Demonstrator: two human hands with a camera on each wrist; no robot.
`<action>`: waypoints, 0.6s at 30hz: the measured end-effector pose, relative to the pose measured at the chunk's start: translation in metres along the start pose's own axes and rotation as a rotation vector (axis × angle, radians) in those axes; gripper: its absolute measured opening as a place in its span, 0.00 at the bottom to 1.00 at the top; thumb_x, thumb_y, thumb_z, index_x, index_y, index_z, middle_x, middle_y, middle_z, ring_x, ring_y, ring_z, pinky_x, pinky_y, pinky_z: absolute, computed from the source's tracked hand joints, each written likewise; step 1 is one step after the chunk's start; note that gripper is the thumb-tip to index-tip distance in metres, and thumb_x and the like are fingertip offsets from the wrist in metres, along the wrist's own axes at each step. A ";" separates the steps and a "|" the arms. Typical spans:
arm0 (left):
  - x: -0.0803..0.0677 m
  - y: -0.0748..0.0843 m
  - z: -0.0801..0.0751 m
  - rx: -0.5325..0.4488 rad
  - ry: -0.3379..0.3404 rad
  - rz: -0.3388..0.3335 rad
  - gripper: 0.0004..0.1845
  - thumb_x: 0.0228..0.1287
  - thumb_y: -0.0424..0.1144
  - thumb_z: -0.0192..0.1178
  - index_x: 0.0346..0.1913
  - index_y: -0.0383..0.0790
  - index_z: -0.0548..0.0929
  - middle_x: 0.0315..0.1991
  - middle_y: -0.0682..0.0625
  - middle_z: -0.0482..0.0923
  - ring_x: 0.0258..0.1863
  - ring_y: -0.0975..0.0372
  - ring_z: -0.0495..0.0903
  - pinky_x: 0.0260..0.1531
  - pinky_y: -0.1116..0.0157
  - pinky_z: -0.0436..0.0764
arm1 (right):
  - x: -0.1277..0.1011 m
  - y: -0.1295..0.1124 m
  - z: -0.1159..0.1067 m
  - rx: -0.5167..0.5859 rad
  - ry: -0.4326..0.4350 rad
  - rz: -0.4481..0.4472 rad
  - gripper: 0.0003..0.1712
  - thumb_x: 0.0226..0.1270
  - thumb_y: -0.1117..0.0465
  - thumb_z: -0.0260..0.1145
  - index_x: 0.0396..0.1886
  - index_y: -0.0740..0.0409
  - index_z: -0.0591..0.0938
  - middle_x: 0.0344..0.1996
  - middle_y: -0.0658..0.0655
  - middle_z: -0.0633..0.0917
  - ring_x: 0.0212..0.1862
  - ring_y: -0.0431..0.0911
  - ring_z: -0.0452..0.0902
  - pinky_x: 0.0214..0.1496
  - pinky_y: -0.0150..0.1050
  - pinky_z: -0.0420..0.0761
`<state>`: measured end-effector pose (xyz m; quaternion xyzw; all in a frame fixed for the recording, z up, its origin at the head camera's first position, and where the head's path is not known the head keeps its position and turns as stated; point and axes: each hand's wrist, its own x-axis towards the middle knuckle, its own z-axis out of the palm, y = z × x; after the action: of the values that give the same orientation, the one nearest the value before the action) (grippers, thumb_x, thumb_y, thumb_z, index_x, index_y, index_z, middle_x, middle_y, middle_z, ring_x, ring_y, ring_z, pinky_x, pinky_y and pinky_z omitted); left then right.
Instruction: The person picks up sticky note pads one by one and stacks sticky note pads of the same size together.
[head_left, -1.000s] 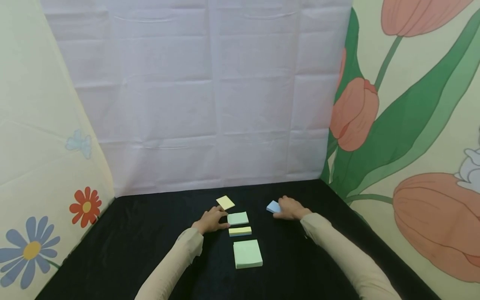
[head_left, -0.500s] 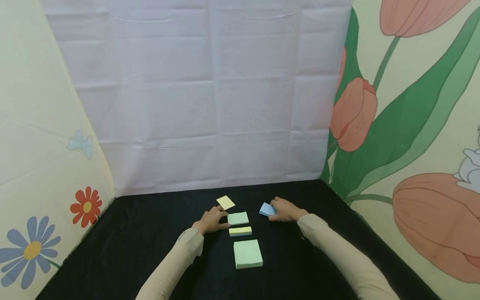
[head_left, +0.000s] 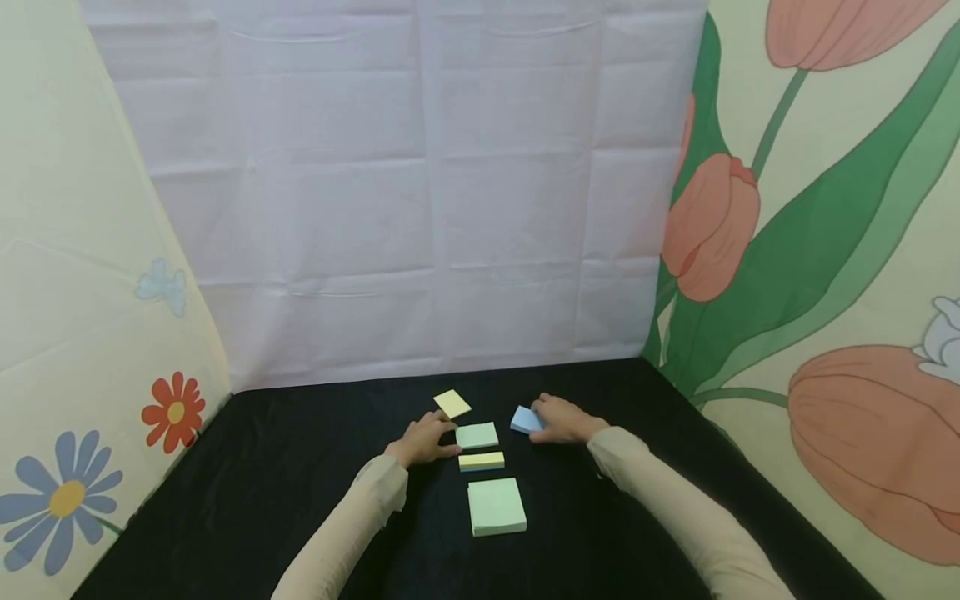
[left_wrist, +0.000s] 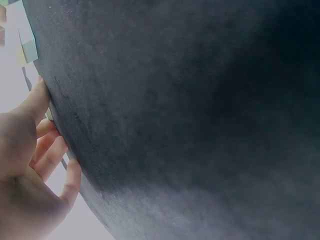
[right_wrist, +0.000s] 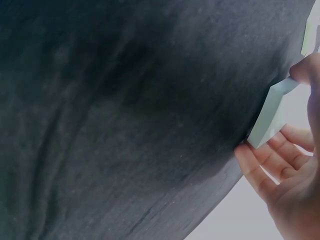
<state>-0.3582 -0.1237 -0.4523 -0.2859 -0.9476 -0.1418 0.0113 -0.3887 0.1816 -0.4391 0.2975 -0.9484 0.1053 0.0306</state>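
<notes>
My right hand (head_left: 553, 420) pinches a small blue sticky-note pad (head_left: 522, 419) between thumb and fingers; in the right wrist view the blue pad (right_wrist: 270, 117) stands tilted with one edge on the black cloth. My left hand (head_left: 423, 441) rests on the cloth with relaxed fingers (left_wrist: 47, 150), just left of a small pale green pad (head_left: 477, 435). Behind that lies a yellow pad (head_left: 452, 403). In front of it lie a yellow-over-blue pad (head_left: 481, 461) and a larger green pad (head_left: 496, 506).
A black cloth (head_left: 262, 483) covers the table. A white creased sheet (head_left: 420, 208) hangs behind it, with flower-printed panels at the left (head_left: 90, 375) and right (head_left: 825, 292). Bare cloth lies to both sides of the pads.
My right hand has slid the blue pad leftward, closer to the row of pads. My left hand has stayed where it was.
</notes>
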 end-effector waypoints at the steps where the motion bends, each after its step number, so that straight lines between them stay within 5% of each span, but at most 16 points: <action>1: 0.000 0.000 0.000 -0.001 0.000 0.000 0.24 0.67 0.46 0.65 0.60 0.34 0.80 0.57 0.43 0.72 0.56 0.50 0.70 0.50 0.45 0.70 | 0.001 -0.001 0.000 0.001 -0.002 0.003 0.29 0.54 0.52 0.71 0.51 0.67 0.80 0.38 0.56 0.76 0.35 0.45 0.71 0.40 0.43 0.75; 18: 0.003 -0.001 0.003 0.004 0.003 -0.009 0.24 0.67 0.46 0.65 0.60 0.35 0.80 0.57 0.43 0.72 0.56 0.50 0.70 0.50 0.45 0.70 | 0.010 -0.008 0.005 -0.007 -0.002 -0.042 0.30 0.53 0.54 0.72 0.52 0.68 0.79 0.39 0.57 0.76 0.37 0.46 0.72 0.41 0.44 0.76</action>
<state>-0.3615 -0.1221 -0.4556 -0.2813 -0.9492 -0.1403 0.0126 -0.3926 0.1683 -0.4408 0.3172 -0.9424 0.1007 0.0327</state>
